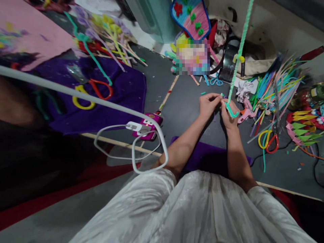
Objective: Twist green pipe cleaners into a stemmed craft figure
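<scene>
My left hand (209, 105) is closed, thumb and finger pinched, with a small green tip of pipe cleaner (221, 95) showing at the fingertips. Against it, my right hand (230, 116) has its fingers closed at the same spot. A long twisted mint-green pipe cleaner strand (236, 65) runs from the top edge down across my right hand and ends in a bend there. A yellow knot is wrapped round this strand midway. How much of the small piece lies inside the fingers is hidden.
Right of my hands lie a pink glue gun (246, 111), yellow-and-red scissors (268, 141) and many loose pipe cleaners (274, 84). A white cable (162, 141) loops beside a magenta power adapter (152, 126). Purple cloth (121, 104) with another pair of scissors (101, 89) lies left, near a person's arm (17, 104).
</scene>
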